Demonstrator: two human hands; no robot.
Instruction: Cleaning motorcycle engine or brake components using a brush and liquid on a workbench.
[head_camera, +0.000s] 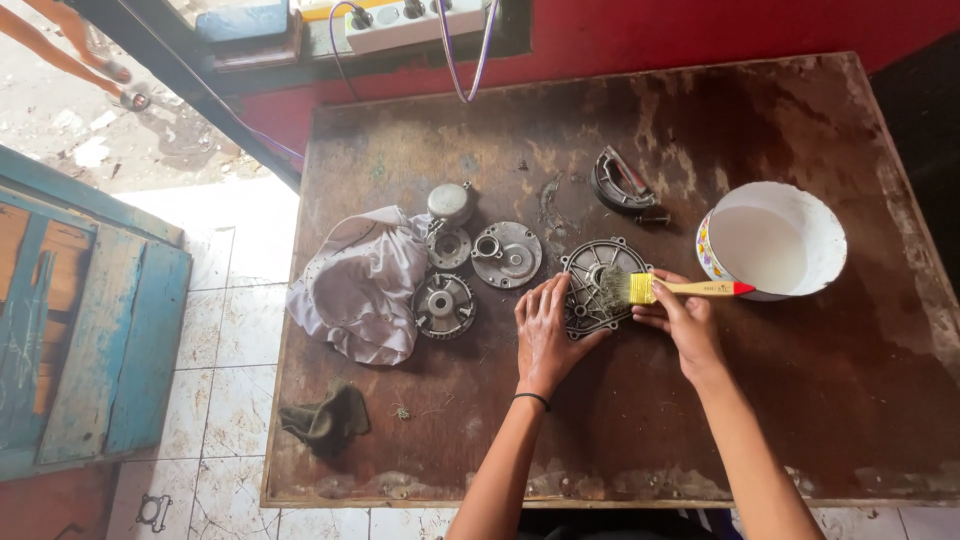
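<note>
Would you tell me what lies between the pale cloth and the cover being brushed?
In the head view, three round metal parts lie between the pale cloth and the metal cover, with the left hand resting on that cover.

A crumpled pale cloth (362, 285) lies beside three round metal parts (470, 265); a dark rag (327, 420) sits near the worn brown surface's (800, 400) edge.

Overhead view of a worn brown wooden table (780, 420). The left hand (545, 335) lies flat on a round grey metal cover (592, 275). The right hand (685, 318) holds a yellow-handled paintbrush (670, 289), bristles on the cover. A white bowl (775, 240) sits just right. To the left lie three round metal parts (505, 255) and a pale crumpled cloth (360, 285)
</note>
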